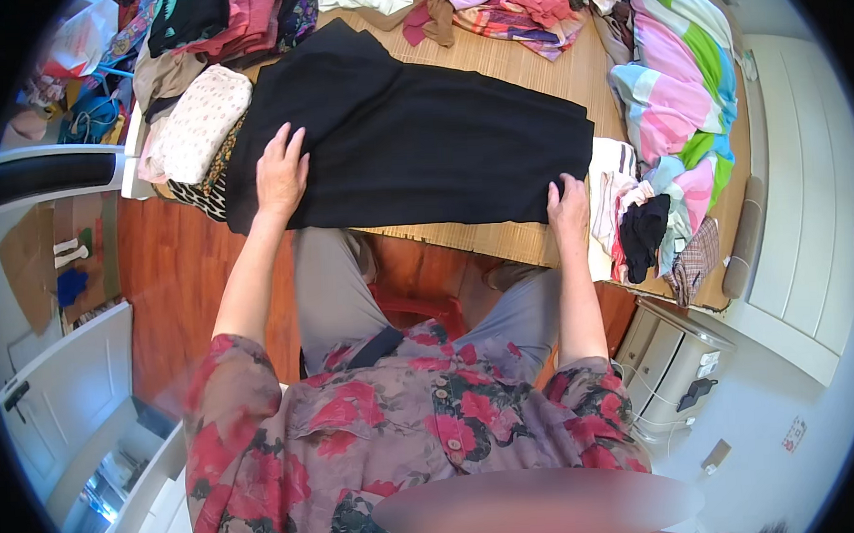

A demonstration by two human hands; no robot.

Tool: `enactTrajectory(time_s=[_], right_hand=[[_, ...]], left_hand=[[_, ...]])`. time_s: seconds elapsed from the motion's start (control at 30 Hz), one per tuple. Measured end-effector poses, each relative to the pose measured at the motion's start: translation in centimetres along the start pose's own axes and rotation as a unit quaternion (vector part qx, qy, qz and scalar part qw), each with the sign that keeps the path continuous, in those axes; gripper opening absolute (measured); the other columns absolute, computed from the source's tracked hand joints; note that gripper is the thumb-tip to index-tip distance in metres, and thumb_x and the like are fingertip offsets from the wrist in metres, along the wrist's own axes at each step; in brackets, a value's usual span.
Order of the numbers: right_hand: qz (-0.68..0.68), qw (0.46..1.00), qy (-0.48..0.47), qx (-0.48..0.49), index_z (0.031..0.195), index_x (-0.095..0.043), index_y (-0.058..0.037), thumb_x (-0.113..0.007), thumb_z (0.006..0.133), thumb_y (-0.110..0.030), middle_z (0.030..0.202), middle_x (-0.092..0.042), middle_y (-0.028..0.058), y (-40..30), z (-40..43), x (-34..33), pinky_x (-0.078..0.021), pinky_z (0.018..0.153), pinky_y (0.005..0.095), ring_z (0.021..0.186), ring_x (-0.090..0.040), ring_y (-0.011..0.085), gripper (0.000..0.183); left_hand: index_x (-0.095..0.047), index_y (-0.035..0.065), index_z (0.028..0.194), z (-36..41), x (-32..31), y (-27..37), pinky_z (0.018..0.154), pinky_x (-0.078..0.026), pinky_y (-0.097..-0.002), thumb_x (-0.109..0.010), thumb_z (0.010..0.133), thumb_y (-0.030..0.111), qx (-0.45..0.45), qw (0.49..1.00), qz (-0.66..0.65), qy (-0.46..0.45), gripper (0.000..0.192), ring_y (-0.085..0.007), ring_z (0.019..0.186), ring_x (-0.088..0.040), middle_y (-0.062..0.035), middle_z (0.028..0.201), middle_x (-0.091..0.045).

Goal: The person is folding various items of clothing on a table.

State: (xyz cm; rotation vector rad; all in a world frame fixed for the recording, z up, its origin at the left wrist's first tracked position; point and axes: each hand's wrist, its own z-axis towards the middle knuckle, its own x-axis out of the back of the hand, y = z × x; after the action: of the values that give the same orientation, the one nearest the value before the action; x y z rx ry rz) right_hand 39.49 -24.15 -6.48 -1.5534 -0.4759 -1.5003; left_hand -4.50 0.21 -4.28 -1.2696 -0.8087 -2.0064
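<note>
A black fabric garment (pixel 450 144), folded with one part turned over at the left, is spread on a bed with a woven bamboo mat (pixel 440 234). My left hand (pixel 280 173) lies on its left part, palm down, with the fingers a little apart. At the near right corner is my right hand (pixel 569 207), its fingertips touching the cloth. Whether those fingers pinch the hem cannot be told. Close to my left hand, a folded white patterned garment (pixel 206 122) tops a small pile. White clothing (pixel 609 180) lies just right of my right hand.
Folded clothes (pixel 245 21) are stacked at the far left. Loose clothes (pixel 523 16) lie along the far side. A bunched multicoloured quilt (pixel 684 105) runs down the right. A bedside cabinet (pixel 660 363) stands at the right, and a red stool (pixel 418 310) shows between my legs.
</note>
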Motion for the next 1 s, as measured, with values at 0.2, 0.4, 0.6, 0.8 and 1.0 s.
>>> enactTrajectory(time_s=[0.2,0.4,0.6,0.8,1.0], right_hand=[[-0.069,0.998,0.003,0.014,0.126,-0.054,-0.0071,-0.062,0.088,-0.017,0.122,-0.054,0.0196,2.4,7.3,0.3,-0.0499,0.087,0.0449,0.104,-0.059,0.0379,0.04],[-0.116,0.992,-0.045,0.005,0.132,-0.049,-0.0142,-0.063,0.086,-0.014,0.131,-0.045,0.0218,3.4,13.0,-1.7,-0.0528,0.081,0.0476,0.099,-0.062,0.0402,0.048],[-0.154,0.984,-0.093,0.008,0.114,-0.056,-0.0129,-0.053,0.091,-0.012,0.111,-0.054,0.0202,4.3,15.6,-3.9,-0.0522,0.077,0.0488,0.093,-0.062,0.0399,0.023],[-0.075,0.997,-0.03,0.012,0.101,-0.057,-0.0108,-0.051,0.092,-0.016,0.103,-0.058,0.0137,4.7,16.1,-4.0,-0.0495,0.075,0.0481,0.092,-0.06,0.0371,0.011],[-0.027,0.998,0.003,0.051,0.1,-0.056,-0.0078,-0.053,0.092,-0.014,0.103,-0.058,0.0142,5.1,18.4,-4.2,-0.0478,0.078,0.0453,0.094,-0.058,0.037,0.011]], left_hand=[[-0.055,0.0114,0.125,8.4,-3.4,0.8,0.075,-0.055,-0.0399,-0.06,0.09,0.022,0.0,0.998,0.049,-0.025,0.037,-0.0266,0.093,-0.064,-0.0069,0.136,-0.051],[-0.037,0.0224,0.142,13.5,-3.8,-1.6,0.074,-0.055,-0.0431,-0.06,0.089,0.019,0.0,0.976,0.131,-0.173,0.057,-0.0312,0.087,-0.066,-0.0112,0.143,-0.042],[-0.05,0.0221,0.131,13.8,-5.3,-4.4,0.072,-0.053,-0.0459,-0.055,0.093,0.023,0.041,0.963,0.139,-0.227,0.039,-0.0339,0.083,-0.067,-0.0134,0.091,-0.068],[-0.042,0.0275,0.137,13.4,-5.8,-3.5,0.065,-0.054,-0.0444,-0.056,0.094,0.029,0.018,0.988,0.087,-0.129,0.046,-0.0322,0.08,-0.067,-0.0117,0.096,-0.067],[-0.06,0.0157,0.105,16.6,-7.4,-3.2,0.068,-0.053,-0.0469,-0.048,0.096,0.027,-0.011,0.983,0.092,-0.159,0.019,-0.0337,0.08,-0.067,-0.0112,0.089,-0.068]])
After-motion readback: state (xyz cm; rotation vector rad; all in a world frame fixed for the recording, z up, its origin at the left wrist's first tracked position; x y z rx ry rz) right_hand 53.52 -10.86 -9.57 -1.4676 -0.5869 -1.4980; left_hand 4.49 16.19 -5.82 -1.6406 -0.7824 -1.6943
